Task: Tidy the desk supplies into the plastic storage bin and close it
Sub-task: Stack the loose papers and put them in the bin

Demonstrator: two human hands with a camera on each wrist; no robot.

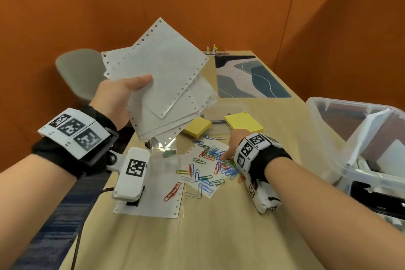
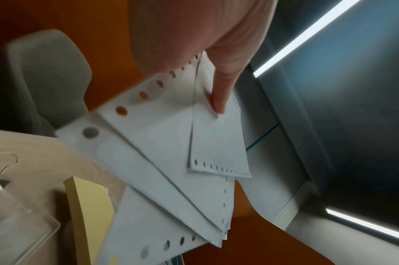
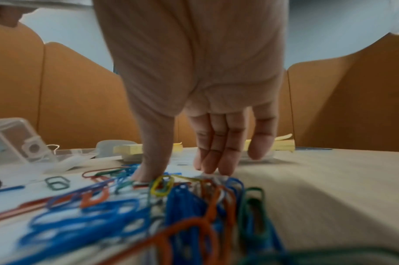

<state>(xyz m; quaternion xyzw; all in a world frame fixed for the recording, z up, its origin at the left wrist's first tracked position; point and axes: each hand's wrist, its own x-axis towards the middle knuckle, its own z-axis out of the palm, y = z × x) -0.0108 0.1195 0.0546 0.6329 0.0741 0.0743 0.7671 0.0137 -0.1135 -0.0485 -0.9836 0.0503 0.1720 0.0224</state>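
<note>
Paper clips [image 3: 130, 211] slip under my spread right hand [image 3: 193, 89], so I'd rake them; my left hand [image 1: 116, 98] pinches floppy sheets [image 1: 157, 68].

It was an office cubicle — orange fabric partition panels [image 1: 241, 6] closed in a pale wood-grain desk [image 1: 208, 237], with a grey chair [image 1: 79, 72] pushed against them. A patterned desk mat [image 1: 249, 76] lay at the far end — and strip lights [image 2: 307, 37] ran overhead.
</note>
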